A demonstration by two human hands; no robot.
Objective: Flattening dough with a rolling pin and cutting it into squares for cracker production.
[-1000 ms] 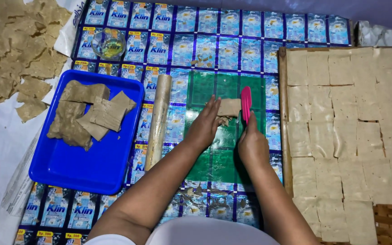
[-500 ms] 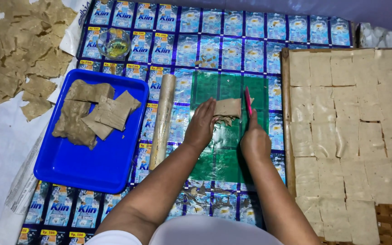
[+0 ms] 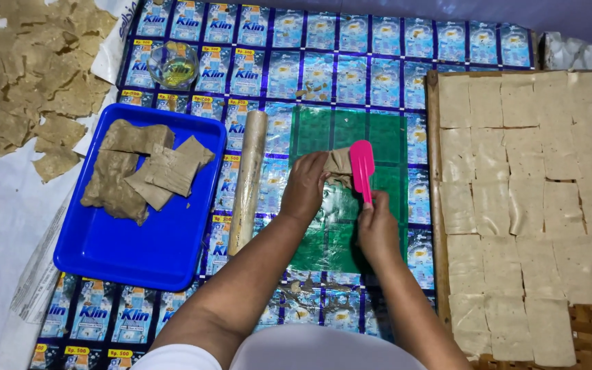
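My left hand point(image 3: 306, 186) presses on a small tan piece of dough point(image 3: 339, 164) lying on a green plastic sheet point(image 3: 351, 137) in the middle of the mat. My right hand point(image 3: 377, 226) grips the handle of a pink scraper point(image 3: 362, 168), whose flat blade stands against the right side of the dough piece. Both forearms reach in from the bottom of the view.
A wooden rolling pin point(image 3: 249, 179) lies left of the green sheet. A blue tray point(image 3: 138, 240) holds slabs of brown dough point(image 3: 142, 168). Cut tan squares point(image 3: 536, 199) cover a board at right. Thin dried pieces point(image 3: 29, 68) lie at top left, beside a small glass bowl point(image 3: 173, 65).
The pink scraper has turned from edge-on to flat face up beside the dough. My left hand stays on the dough piece.
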